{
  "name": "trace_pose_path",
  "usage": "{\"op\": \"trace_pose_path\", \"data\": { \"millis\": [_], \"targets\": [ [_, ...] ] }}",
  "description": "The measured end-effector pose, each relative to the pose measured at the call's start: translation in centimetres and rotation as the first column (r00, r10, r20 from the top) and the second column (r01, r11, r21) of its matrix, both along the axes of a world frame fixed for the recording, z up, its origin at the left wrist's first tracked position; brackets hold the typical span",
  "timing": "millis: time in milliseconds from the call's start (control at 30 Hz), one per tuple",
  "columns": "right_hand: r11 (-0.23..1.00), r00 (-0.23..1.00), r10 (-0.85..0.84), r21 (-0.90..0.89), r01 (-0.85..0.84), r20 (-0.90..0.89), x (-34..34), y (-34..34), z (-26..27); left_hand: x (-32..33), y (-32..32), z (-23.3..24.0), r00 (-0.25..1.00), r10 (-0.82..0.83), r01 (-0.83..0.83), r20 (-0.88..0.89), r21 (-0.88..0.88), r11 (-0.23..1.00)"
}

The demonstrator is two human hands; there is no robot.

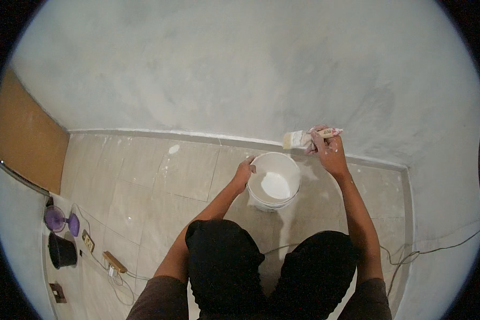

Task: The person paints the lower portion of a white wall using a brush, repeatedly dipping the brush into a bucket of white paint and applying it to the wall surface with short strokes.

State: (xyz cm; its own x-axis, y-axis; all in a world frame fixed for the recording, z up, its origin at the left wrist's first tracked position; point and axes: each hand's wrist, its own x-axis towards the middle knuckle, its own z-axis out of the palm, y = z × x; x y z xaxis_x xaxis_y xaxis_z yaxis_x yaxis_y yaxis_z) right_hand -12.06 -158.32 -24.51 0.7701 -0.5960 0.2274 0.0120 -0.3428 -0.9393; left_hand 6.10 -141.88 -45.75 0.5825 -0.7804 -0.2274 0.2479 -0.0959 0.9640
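Note:
My right hand (324, 146) is closed around the wooden handle of a wide paintbrush (298, 140), whose white-coated head points left, close to the top edge of the baseboard (240, 141). Below and left of the brush stands a white plastic bucket (294, 170) on the tiled floor, with white paint (275, 185) pooled inside. My left hand (245, 174) grips the bucket's rim at its left side. White smears mark the fingers of my right hand. Above the baseboard rises a wall (224, 72) with patchy pale grey and white colouring.
White drips spot the floor tiles (184, 172). Cables (414, 254) run along the floor and right wall. At the left are a brown door (32, 136), a purple fan (56, 219), a black bucket (63, 251), a power strip (88, 241) and a wooden block (114, 262).

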Motion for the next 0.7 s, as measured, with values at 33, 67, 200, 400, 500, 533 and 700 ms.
{"op": "trace_pose_path", "data": {
  "millis": [33,67,200,400,500,533,700],
  "targets": [
    [1.000,0.999,-0.026,-0.009,0.025,-0.023,-0.6,0.1,-0.1,0.0,-0.2,0.2,0.996,-0.023,0.017,-0.092,-0.066,0.998],
    [0.998,0.998,-0.053,-0.018,0.052,-0.045,-1.1,0.2,-0.1,-0.1,-0.5,0.4,0.982,-0.052,0.028,-0.181,-0.132,0.991],
    [0.961,0.982,0.101,-0.241,-0.138,-0.160,-2.3,1.1,0.0,-0.6,0.4,1.0,0.993,0.003,-0.023,-0.120,-0.166,0.986],
    [0.766,0.821,0.201,-0.437,-0.471,-0.534,-2.3,2.4,-4.1,-3.9,0.2,3.9,0.985,0.161,-0.171,-0.064,-0.244,0.955],
    [0.659,0.854,0.135,-0.598,-0.456,-0.503,-2.6,1.7,-10.9,-6.1,-1.5,5.7,0.986,0.167,-0.164,-0.009,-0.248,0.955],
    [0.651,0.782,0.130,-0.542,-0.531,-0.610,-2.0,2.8,-11.3,-6.2,-1.4,5.7,0.984,0.173,-0.158,0.038,-0.253,0.954],
    [0.624,0.550,0.226,-0.314,-0.716,-0.804,-1.0,5.3,-13.2,-7.6,-1.3,6.8,0.976,0.143,-0.098,0.163,-0.256,0.962]
  ]
}}
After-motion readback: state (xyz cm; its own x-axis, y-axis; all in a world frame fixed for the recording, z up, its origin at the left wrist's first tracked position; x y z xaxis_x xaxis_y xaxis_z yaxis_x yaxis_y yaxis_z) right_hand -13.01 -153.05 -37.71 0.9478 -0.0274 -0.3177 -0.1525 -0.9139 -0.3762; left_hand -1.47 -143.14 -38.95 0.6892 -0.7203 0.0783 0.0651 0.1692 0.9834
